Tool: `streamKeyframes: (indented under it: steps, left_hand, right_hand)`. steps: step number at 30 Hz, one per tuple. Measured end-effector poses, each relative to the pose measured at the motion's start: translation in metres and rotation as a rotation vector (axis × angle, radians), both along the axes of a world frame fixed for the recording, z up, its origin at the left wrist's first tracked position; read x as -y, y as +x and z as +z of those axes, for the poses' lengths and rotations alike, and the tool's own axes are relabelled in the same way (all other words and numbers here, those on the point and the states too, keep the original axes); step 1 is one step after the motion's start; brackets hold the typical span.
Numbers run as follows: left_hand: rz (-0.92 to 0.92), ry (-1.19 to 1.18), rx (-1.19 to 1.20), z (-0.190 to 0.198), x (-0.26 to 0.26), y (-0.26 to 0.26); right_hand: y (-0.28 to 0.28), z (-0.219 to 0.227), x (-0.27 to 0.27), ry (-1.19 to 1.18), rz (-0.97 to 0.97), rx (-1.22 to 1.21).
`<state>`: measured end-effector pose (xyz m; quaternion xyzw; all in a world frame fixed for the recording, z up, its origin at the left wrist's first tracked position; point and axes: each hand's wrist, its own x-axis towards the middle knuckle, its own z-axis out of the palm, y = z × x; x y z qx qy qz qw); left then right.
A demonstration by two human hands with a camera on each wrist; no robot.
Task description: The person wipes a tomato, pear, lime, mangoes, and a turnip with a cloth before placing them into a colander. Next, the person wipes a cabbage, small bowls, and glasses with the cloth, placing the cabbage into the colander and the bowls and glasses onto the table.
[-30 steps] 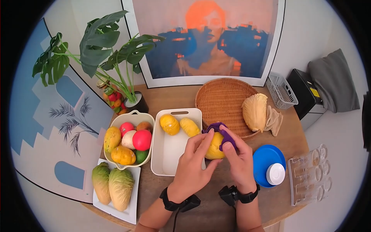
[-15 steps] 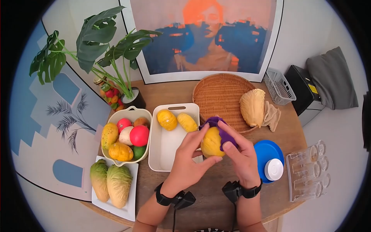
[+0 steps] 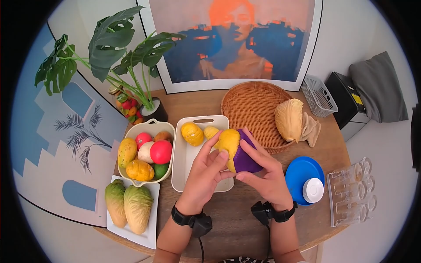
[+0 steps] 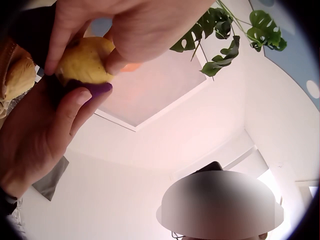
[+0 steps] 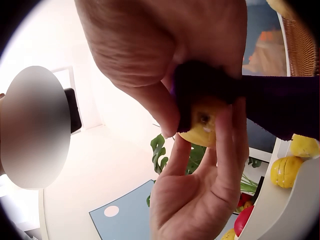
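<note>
Held between both hands over the table is a yellow fruit (image 3: pixel 228 142), with a purple cloth (image 3: pixel 246 157) wrapped against its right side. My left hand (image 3: pixel 198 179) grips the bare side, its thumb on the near face. On the other side, my right hand (image 3: pixel 268 177) holds the cloth around the fruit. A dark spot marks the end of the fruit (image 5: pixel 203 131) in the right wrist view, where a length of cloth (image 5: pixel 285 105) hangs away. Just behind the left hand stands a white bin (image 3: pixel 184 168) containing two more yellow fruits (image 3: pixel 192 133).
Left are a cream bowl (image 3: pixel 148 123) of mixed produce, a plate (image 3: pixel 151 215) with two cabbages and a potted plant (image 3: pixel 154 109). A wicker tray (image 3: pixel 245 105) with a pale cabbage (image 3: pixel 288 120) lies behind. Right are a blue plate (image 3: pixel 298 168) and a rack of glasses (image 3: pixel 351 193).
The fruit has been turned in the hands, so the purple cloth now covers its right side instead of its top and right edge. The left thumb has moved up onto the fruit.
</note>
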<state>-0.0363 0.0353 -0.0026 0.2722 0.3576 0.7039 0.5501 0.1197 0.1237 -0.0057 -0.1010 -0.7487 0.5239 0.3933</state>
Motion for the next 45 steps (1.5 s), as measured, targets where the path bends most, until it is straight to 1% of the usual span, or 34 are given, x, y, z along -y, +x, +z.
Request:
streamKeyframes:
  steps: [4,7,9,10,12,13,15,16,18,19,21,22,24,28,30,31,33,34,36,37,39,40,42,43,45]
  left_hand:
    - [-0.012,-0.017,0.013,0.0,-0.001,0.003]
    - [-0.001,-0.006,-0.048,0.004,0.001,0.007]
    - [-0.04,-0.016,-0.214,0.003,0.002,0.01]
    - [-0.039,-0.016,-0.213,0.002,0.001,0.013]
    - [-0.027,0.101,-0.373,-0.003,-0.002,0.018]
    - [-0.029,0.101,-0.372,-0.007,-0.002,0.019]
    - [0.002,0.149,-0.633,-0.011,-0.003,0.02]
    - [0.001,0.149,-0.634,-0.01,-0.003,0.02]
    - [-0.006,0.125,-0.805,-0.006,-0.001,0.021]
    - [-0.005,0.124,-0.804,-0.004,0.0,0.022]
    - [0.072,0.13,-0.909,-0.002,0.0,0.027]
    - [0.073,0.129,-0.908,-0.003,0.0,0.029]
    - [0.206,0.072,-1.131,-0.004,0.0,0.031]
    - [0.201,0.075,-1.128,-0.005,-0.001,0.027]
    - [0.159,0.121,-1.181,-0.004,0.0,0.022]
    - [0.16,0.122,-1.18,-0.003,0.0,0.02]
    - [-0.026,0.107,-0.831,0.001,0.002,0.017]
    - [-0.028,0.106,-0.828,-0.001,0.003,0.016]
    - [-0.108,0.117,-0.521,-0.005,0.002,0.014]
    - [-0.106,0.119,-0.522,-0.004,0.002,0.012]
    - [-0.124,0.059,-0.393,-0.001,0.002,0.007]
    - [-0.124,0.059,-0.393,-0.001,0.001,0.004]
    - [-0.052,0.101,-0.308,-0.002,-0.001,0.001]
    - [-0.051,0.101,-0.308,-0.001,0.0,0.0]
    - [-0.015,0.072,-0.05,0.004,0.003,-0.001]
  right_hand:
    - [-0.001,0.0,0.0,0.003,-0.042,-0.016]
    - [-0.001,0.0,0.001,0.023,-0.086,-0.052]
    - [-0.001,-0.003,0.003,-0.18,-0.147,-0.045]
    - [0.0,-0.003,0.002,-0.18,-0.146,-0.044]
    - [0.003,-0.003,-0.001,-0.35,-0.108,-0.092]
    - [0.004,-0.003,-0.001,-0.351,-0.11,-0.091]
    - [0.004,-0.001,0.0,-0.42,-0.114,-0.119]
    - [0.003,-0.001,0.0,-0.42,-0.114,-0.12]
    - [0.0,0.001,0.003,-0.445,-0.147,-0.14]
    - [0.0,0.001,0.003,-0.445,-0.146,-0.139]
    - [-0.001,0.001,0.004,-0.439,-0.157,-0.124]
    - [-0.002,0.001,0.004,-0.439,-0.156,-0.124]
    - [-0.004,-0.001,0.005,-0.406,-0.164,-0.123]
    - [-0.004,-0.002,0.005,-0.357,-0.164,-0.09]
    - [-0.003,-0.003,0.004,-0.397,-0.121,-0.115]
    - [-0.002,-0.002,0.003,-0.396,-0.12,-0.114]
    - [0.0,0.0,0.003,-0.557,-0.048,-0.21]
    - [0.001,0.0,0.003,-0.558,-0.05,-0.208]
    - [0.003,-0.001,0.001,-0.505,-0.008,-0.208]
    - [0.003,-0.001,0.0,-0.503,-0.008,-0.208]
    - [0.002,-0.002,-0.003,-0.303,-0.003,-0.165]
    - [0.002,-0.001,-0.003,-0.302,-0.003,-0.166]
    - [0.002,0.002,-0.001,-0.186,0.055,-0.125]
    - [0.0,0.001,0.001,-0.186,0.056,-0.125]
    - [-0.003,0.0,0.007,-0.147,0.081,-0.114]
